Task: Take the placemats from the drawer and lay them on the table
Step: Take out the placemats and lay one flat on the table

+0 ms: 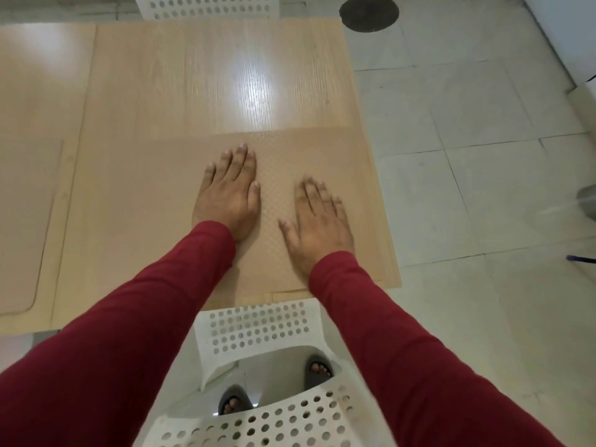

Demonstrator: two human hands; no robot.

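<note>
Both our hands lie flat, fingers straight, palms down, holding nothing: left hand (228,195) and right hand (317,221) press on the same placemat (351,175). Left sits a bit farther out than right; a strip of mat shows between them.

The placemat is under both palms, at the near right corner of the wooden table (200,79). Its far edge runs just past the left fingertips; its right edge lies close to the table's right edge. Near edge is hidden by our sleeves, so we cannot tell how it lines up there.

Handling, as we judge it: thin, light, flexible sheet with a fine woven or embossed texture, almost the table's colour. Likely slides easily on the glossy top. No rim to grab, so shift it with flat palms, or pinch a corner or edge to lift.

Another placemat (25,221) lies at the far left, well apart. A white perforated chair (258,327) stands just near of the table.
</note>
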